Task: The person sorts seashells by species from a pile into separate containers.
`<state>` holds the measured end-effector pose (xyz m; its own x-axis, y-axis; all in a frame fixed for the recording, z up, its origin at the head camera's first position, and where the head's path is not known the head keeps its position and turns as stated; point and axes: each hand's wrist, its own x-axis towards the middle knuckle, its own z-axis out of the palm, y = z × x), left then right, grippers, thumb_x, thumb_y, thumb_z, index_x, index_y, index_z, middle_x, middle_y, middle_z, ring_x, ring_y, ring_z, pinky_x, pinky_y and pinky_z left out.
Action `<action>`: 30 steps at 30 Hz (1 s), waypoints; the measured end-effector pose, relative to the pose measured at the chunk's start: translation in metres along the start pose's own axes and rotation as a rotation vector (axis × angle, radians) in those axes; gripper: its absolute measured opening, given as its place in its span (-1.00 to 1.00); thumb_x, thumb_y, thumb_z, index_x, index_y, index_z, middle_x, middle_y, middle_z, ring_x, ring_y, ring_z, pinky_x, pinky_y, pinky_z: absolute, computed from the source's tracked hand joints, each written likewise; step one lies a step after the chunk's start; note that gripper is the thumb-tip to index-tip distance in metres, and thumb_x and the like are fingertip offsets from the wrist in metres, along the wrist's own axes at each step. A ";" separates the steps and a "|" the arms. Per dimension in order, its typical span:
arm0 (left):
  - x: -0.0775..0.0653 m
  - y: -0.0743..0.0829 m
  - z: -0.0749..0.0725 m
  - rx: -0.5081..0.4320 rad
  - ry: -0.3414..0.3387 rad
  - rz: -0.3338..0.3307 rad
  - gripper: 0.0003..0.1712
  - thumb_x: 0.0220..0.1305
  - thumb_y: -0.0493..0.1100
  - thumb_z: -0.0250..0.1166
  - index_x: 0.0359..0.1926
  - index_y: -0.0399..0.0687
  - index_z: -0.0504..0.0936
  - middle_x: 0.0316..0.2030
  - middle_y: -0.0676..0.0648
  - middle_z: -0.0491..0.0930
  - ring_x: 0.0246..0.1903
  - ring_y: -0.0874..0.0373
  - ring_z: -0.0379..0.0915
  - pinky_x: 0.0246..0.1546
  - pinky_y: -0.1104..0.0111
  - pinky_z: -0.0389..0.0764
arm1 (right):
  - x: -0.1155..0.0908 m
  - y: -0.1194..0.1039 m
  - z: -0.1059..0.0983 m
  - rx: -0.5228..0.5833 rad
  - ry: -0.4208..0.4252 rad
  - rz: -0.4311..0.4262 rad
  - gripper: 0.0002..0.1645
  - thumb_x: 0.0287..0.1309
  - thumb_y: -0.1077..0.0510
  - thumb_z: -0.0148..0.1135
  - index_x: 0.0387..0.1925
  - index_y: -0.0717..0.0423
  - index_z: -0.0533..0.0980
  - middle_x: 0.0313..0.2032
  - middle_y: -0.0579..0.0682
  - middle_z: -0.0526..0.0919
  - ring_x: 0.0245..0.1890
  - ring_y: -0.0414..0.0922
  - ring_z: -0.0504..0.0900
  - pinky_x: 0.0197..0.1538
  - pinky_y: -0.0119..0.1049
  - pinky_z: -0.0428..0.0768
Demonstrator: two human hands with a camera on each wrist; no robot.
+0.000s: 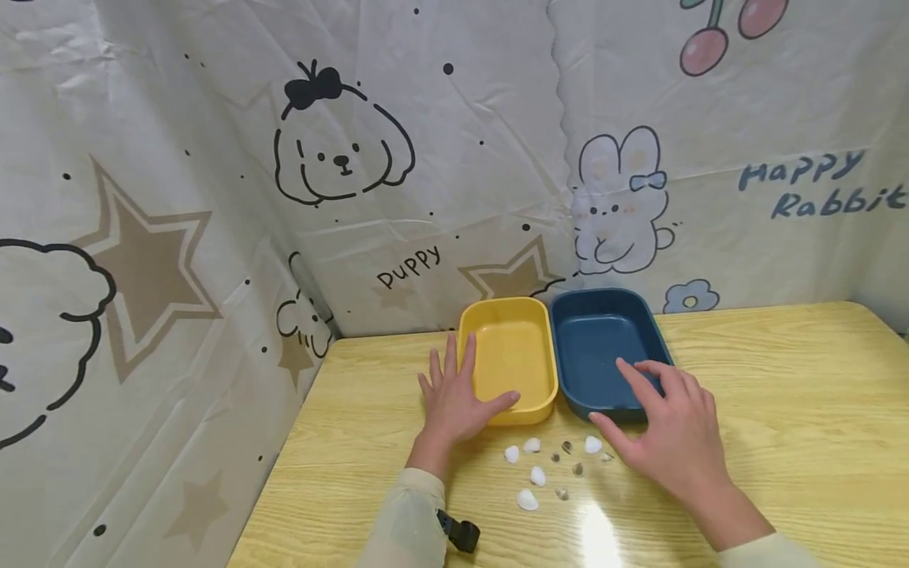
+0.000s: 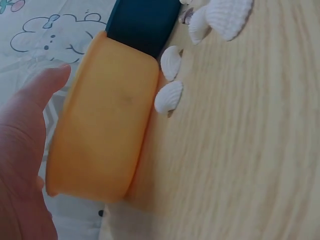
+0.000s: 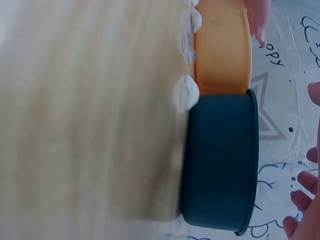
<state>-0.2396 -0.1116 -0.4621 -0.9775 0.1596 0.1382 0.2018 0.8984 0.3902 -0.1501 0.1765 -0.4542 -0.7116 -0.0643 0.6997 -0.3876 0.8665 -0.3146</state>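
My left hand [image 1: 454,398] is spread over the left side of a yellow rectangular tray [image 1: 545,410], its thumb above the front rim and its fingers pointing away from me. Over the front right corner of a dark blue tray [image 1: 564,379] hovers my right hand [image 1: 678,434], thumb and fingers apart with nothing between them. The two trays stand side by side, with nothing visible inside. In front of them lie several white shells [image 1: 527,499] and small darker shells [image 1: 578,470]. The left wrist view shows the ribbed white shell [image 2: 170,96] close beside the yellow tray's wall.
All of this stands on a light wood-grain table [image 1: 795,426]. A patterned cloth [image 1: 497,158] hangs behind the table and along its left side. At the left sleeve [image 1: 408,513] sits a black wrist device [image 1: 461,533].
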 end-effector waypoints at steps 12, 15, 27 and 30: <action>-0.001 -0.007 0.006 -0.135 0.010 -0.019 0.45 -0.17 0.71 0.23 0.61 0.27 -0.19 0.58 0.04 -0.34 0.51 -0.19 -0.45 0.33 -0.30 -0.22 | -0.017 -0.008 0.009 0.132 -0.001 -0.001 -0.33 -0.27 -0.16 0.58 -0.06 0.07 0.68 -0.37 -0.12 0.50 -0.39 -0.09 0.47 -0.25 -0.07 0.41; -0.002 -0.008 0.008 -0.167 0.017 -0.022 0.46 -0.19 0.69 0.27 0.61 0.28 -0.20 0.58 0.03 -0.30 0.51 -0.17 -0.41 0.34 -0.28 -0.22 | -0.022 -0.011 0.011 0.148 -0.034 0.030 -0.41 -0.24 -0.11 0.61 -0.11 0.04 0.68 -0.44 -0.21 0.46 -0.45 -0.17 0.42 -0.35 -0.16 0.41; -0.006 -0.013 0.016 -0.270 0.054 -0.030 0.52 -0.23 0.61 0.40 0.61 0.25 -0.22 0.57 0.06 -0.13 0.50 -0.18 -0.27 0.36 -0.25 -0.19 | -0.040 -0.013 0.023 0.222 -0.169 0.199 -0.60 -0.12 -0.03 0.62 -0.23 0.03 0.71 -0.63 -0.30 0.30 -0.62 -0.32 0.26 -0.51 -0.34 0.28; -0.005 -0.014 0.018 -0.294 0.068 -0.031 0.54 -0.24 0.59 0.43 0.61 0.23 -0.22 0.56 0.07 -0.11 0.49 -0.20 -0.24 0.37 -0.23 -0.16 | -0.041 -0.012 0.026 0.242 -0.200 0.234 -0.62 -0.12 -0.03 0.61 -0.24 0.02 0.71 -0.66 -0.30 0.28 -0.65 -0.32 0.25 -0.52 -0.34 0.28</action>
<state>-0.2383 -0.1175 -0.4843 -0.9791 0.0971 0.1790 0.1909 0.7438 0.6406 -0.1314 0.1559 -0.4962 -0.8882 0.0051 0.4595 -0.3114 0.7286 -0.6100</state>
